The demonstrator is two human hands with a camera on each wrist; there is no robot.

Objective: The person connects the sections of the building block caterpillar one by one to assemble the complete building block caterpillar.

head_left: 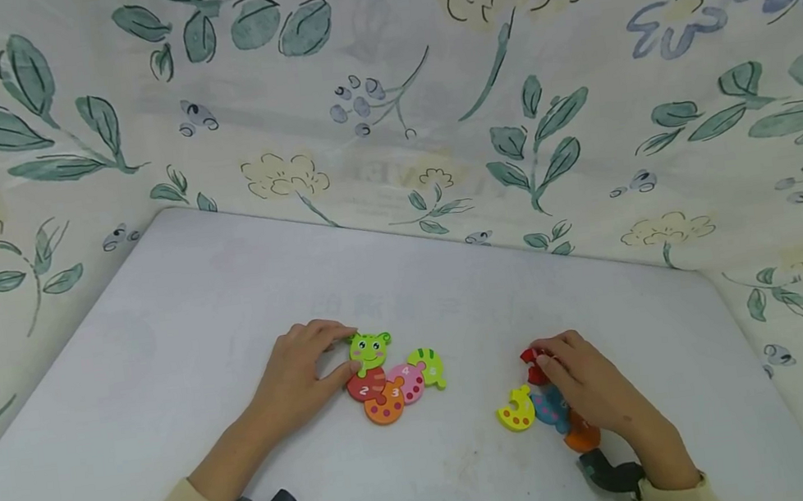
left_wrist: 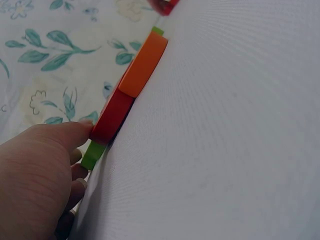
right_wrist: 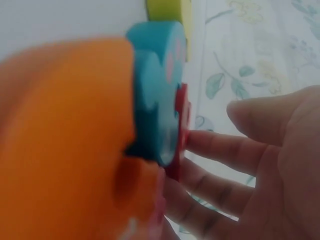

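- Your left hand [head_left: 295, 378] is clamped on the green head piece [head_left: 368, 349], thumb and fingers about its left side; the thumb lies where the head meets the red segment 2 [head_left: 367, 380]. This hold probably steadies the chain at one end.
- Your right hand [head_left: 587, 374] has its thumb apart from its fingers in the right wrist view, where the fingertips touch the second red piece [head_left: 537, 374]; presumably the touch guides that piece beside its neighbour.
- The left chain lies flat on the worktop [head_left: 192, 307], well apart from the far edge and left of the second group. After segment 2 come the orange segment 3 [head_left: 386, 409], the pink segment 4 [head_left: 409, 382] and the green tail [head_left: 429, 363], apparently kept in order by knobs and notches.
- Its long axis runs crosswise, sagging towards you in the middle. The face is upward, with its eyes towards the far edge; the tail ends to your right.
- The second group lies nearer the right edge: red, blue piece [head_left: 549, 409], second orange piece [head_left: 581, 434]. Its axis slants from the red end towards you and rightward.
- The yellow piece [head_left: 515, 414] sits at the blue piece's left; whether they touch, you cannot tell.
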